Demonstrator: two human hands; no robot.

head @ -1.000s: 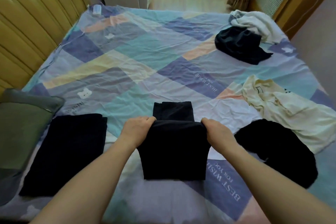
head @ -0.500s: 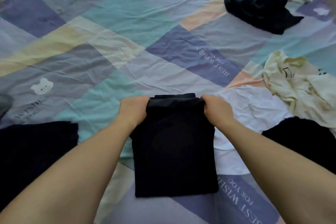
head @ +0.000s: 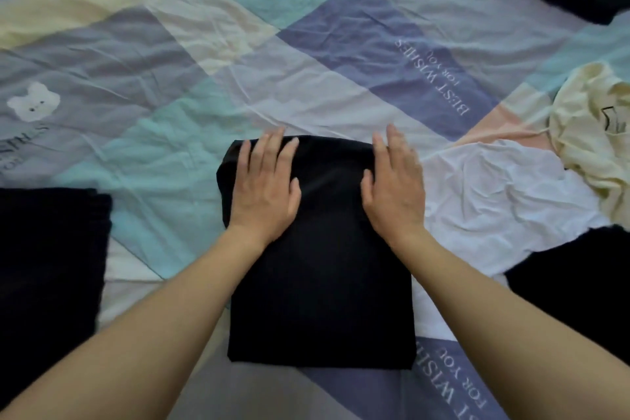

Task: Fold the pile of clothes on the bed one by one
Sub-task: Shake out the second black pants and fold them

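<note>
Item: black folded garment (head: 320, 283), a neat rectangle lying centre on the patchwork bed sheet (head: 204, 44). Our left hand (head: 264, 186) and right hand (head: 393, 187) lie flat on its far end, fingers straight and slightly spread, holding nothing, pressing, we judge, to set the crease. Folded dark garment (head: 47, 266) left; cream shirt (head: 593, 133) and black crumpled garment (head: 579, 290) right, unfolded.

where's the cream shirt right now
In the head view the cream shirt lies crumpled at the right edge of the bed, beside the white garment and above a dark garment.
</note>
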